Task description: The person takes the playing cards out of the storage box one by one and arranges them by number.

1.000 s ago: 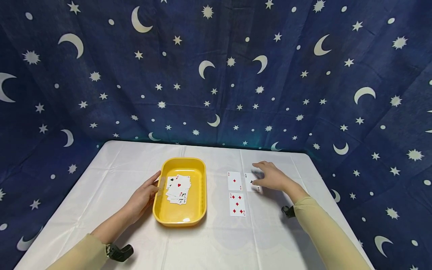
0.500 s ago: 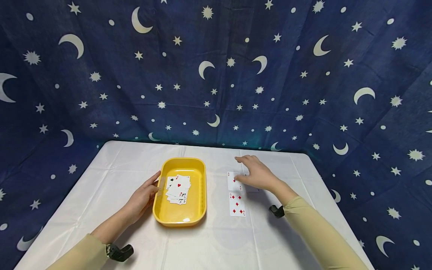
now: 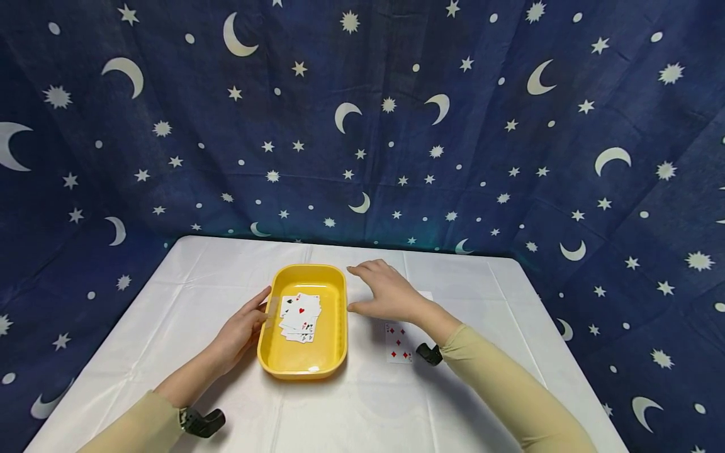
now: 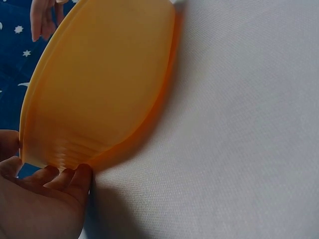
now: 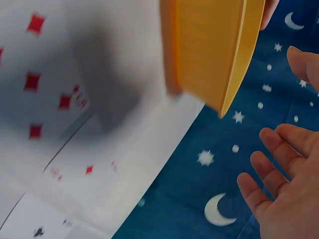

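A yellow tray [image 3: 334,352] stands on the white table, holding several overlapping playing cards [image 3: 301,318], face up, with an ace of hearts near the top. My left hand [image 3: 240,330] grips its left side, fingertips against the outer wall [image 4: 99,74] and the thumb at the rim. My right hand [image 3: 391,292] hovers by the tray's right rim, holding nothing; its fingers [image 5: 271,174] are spread. Under that forearm lies the five of diamonds [image 3: 398,343]. In the right wrist view the ace of diamonds [image 5: 89,170] and a club card [image 5: 38,232] lie beyond it.
The table's white cloth [image 3: 340,415] stretches around the tray and cards. A dark blue curtain [image 3: 362,145] with moons and stars hangs behind the table. Black wrist devices [image 3: 202,423] show below both sleeves.
My right hand has moved left from over the ace of clubs, across the ace of diamonds, to the tray's right rim. My left hand and the tray stay put.
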`<state>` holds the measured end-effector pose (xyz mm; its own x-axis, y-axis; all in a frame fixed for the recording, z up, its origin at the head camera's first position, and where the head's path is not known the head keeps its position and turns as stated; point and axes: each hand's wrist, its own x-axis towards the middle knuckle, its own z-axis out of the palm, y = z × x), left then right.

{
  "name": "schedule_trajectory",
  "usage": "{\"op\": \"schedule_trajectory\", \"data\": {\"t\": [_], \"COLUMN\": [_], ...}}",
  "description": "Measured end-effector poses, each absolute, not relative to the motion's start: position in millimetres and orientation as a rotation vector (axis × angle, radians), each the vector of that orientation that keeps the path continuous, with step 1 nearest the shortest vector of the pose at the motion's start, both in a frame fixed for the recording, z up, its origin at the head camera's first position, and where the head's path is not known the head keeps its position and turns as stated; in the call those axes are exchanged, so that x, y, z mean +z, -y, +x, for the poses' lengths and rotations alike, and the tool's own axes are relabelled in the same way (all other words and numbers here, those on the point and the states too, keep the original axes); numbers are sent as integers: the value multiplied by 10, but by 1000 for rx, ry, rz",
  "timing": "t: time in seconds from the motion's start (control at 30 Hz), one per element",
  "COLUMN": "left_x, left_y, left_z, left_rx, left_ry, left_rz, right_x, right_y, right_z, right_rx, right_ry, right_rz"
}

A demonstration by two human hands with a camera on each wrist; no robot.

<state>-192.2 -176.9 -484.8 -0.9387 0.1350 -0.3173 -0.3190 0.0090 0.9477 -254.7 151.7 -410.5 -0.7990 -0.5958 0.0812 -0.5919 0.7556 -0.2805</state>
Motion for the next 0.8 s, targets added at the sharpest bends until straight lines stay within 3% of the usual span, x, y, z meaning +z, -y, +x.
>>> {"op": "schedule_trajectory", "data": {"t": [0.37, 0.8], "left_x": [-4841, -4846], "left_y": [1778, 1779], "left_z": [-1907, -1921], "left_rx": [2013, 2012], "left_ry": [-1961, -1959], "left_rz": [-177, -174], "right_x": [-4120, -4318], "right_y": [-931, -488], "right_z": [-2514, -2676], "right_rx": [-218, 26], "right_ry": [-2857, -2792], "right_rz": [-1141, -1117]}}
